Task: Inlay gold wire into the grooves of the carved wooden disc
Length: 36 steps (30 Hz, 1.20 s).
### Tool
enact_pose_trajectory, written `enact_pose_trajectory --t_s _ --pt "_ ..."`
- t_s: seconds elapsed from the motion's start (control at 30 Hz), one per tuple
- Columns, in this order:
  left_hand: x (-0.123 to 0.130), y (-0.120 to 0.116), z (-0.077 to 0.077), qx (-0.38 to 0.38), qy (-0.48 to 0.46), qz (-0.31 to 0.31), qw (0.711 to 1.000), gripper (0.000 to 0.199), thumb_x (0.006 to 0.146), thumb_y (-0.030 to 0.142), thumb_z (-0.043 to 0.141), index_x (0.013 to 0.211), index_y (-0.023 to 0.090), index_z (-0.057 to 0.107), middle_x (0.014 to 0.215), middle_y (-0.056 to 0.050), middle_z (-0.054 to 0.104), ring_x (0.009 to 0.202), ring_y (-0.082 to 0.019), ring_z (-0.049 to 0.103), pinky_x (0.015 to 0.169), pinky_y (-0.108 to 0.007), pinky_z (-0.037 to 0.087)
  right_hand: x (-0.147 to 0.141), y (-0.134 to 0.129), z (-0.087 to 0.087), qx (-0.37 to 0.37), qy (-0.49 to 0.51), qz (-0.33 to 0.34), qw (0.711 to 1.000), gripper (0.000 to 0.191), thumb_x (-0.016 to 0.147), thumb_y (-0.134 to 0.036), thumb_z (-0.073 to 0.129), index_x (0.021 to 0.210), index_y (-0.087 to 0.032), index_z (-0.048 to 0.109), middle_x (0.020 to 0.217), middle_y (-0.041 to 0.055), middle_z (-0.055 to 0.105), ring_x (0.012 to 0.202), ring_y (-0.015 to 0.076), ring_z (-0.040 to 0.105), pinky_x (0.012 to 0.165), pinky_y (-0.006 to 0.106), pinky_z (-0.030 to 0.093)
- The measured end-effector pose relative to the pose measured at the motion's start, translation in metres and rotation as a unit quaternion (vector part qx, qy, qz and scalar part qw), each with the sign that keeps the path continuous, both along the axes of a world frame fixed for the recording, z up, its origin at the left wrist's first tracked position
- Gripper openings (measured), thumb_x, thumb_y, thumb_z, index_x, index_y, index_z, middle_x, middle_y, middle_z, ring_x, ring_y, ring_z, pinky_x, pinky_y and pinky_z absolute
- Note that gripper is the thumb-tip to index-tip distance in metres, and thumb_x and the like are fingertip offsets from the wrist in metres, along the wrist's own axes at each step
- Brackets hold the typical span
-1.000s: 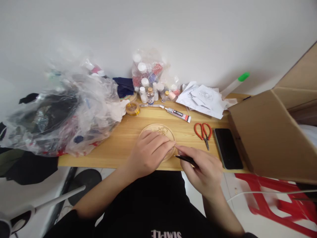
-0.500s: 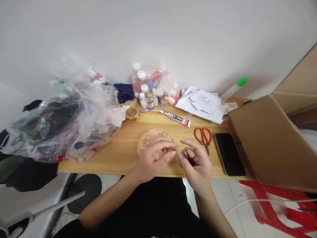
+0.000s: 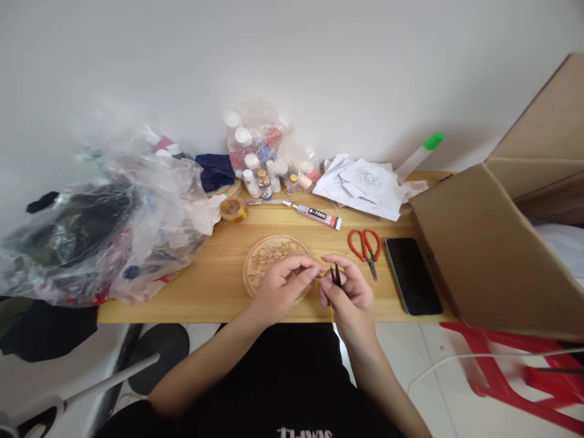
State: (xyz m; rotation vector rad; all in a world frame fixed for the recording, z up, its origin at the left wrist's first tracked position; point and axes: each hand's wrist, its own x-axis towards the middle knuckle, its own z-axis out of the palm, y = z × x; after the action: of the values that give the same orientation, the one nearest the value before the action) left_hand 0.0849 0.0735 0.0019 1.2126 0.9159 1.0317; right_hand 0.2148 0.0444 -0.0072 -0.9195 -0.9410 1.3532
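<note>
Over the near edge of the table my two hands almost meet. My left hand (image 3: 287,283) is closed, thumb and forefinger pinching a thin gold wire (image 3: 332,313), which also hangs down beside my right palm. In my right hand (image 3: 350,298) a pair of dark tweezers (image 3: 336,275) is gripped, tips pointing up and away from me. Partly hidden under my left hand lies a round wooden disc (image 3: 252,258) with a raised gold wire pattern (image 3: 274,250). Red-handled pliers (image 3: 365,246) rest to the right of my right hand.
Behind the disc lie a glue tube (image 3: 318,216), a wire spool (image 3: 233,210) and several small bottles (image 3: 264,184). Paper drawings (image 3: 362,185) sit at the back. A phone (image 3: 413,277) and a cardboard box (image 3: 483,243) stand right; plastic bags (image 3: 150,207) fill the left.
The tweezers have swung up within my right hand, so their tips now show above the fingers. The view has shifted slightly, moving the table items left in the picture.
</note>
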Motion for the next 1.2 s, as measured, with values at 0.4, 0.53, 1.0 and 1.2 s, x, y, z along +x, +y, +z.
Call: enact_pose_trajectory --t_s 0.4,0.53,1.0,1.2 --pt "-0.003 -0.009 0.005 -0.081 -0.096 -0.045 0.991 0.017 0.08 0.032 0.066 0.073 0.016 0.064 0.069 -0.001 0.061 0.061 -0.012 0.061 0.059 -0.026 0.048 0.001 -0.015 0.01 -0.045 -0.002 0.027 0.999 0.024 0.08 -0.026 0.063 0.103 -0.022 0.055 0.055 -0.0072 0.051 0.047 0.007 0.046 0.046 0.02 0.033" --pt "-0.01 -0.016 0.008 -0.04 -0.082 -0.034 0.995 0.014 0.079 0.031 0.067 0.083 0.017 0.066 0.069 0.0 0.063 0.059 -0.011 0.06 0.06 -0.026 0.047 -0.009 -0.021 0.014 -0.052 -0.003 0.029 0.998 0.029 0.082 -0.029 0.063 0.107 -0.022 0.051 0.055 -0.0064 0.054 0.047 0.0074 0.045 0.044 0.02 0.028" --pt "-0.035 -0.025 0.018 -0.119 -0.151 -0.02 0.981 0.021 0.077 0.034 0.068 0.073 0.014 0.062 0.058 0.004 0.051 0.051 -0.006 0.045 0.053 -0.021 0.035 -0.04 -0.023 0.024 -0.028 -0.033 0.07 0.997 0.031 0.084 -0.036 0.061 0.111 -0.023 0.049 0.059 -0.0068 0.052 0.038 0.0024 0.026 0.037 0.019 0.017" --pt "-0.041 -0.016 0.023 -0.074 -0.086 0.024 0.993 0.022 0.081 0.037 0.064 0.077 0.015 0.061 0.075 -0.002 0.063 0.072 -0.012 0.057 0.07 -0.024 0.045 -0.03 -0.014 0.019 -0.029 -0.098 -0.022 0.995 0.024 0.088 -0.04 0.055 0.101 -0.02 0.057 0.068 -0.0017 0.058 0.041 0.0017 0.029 0.039 0.019 0.021"
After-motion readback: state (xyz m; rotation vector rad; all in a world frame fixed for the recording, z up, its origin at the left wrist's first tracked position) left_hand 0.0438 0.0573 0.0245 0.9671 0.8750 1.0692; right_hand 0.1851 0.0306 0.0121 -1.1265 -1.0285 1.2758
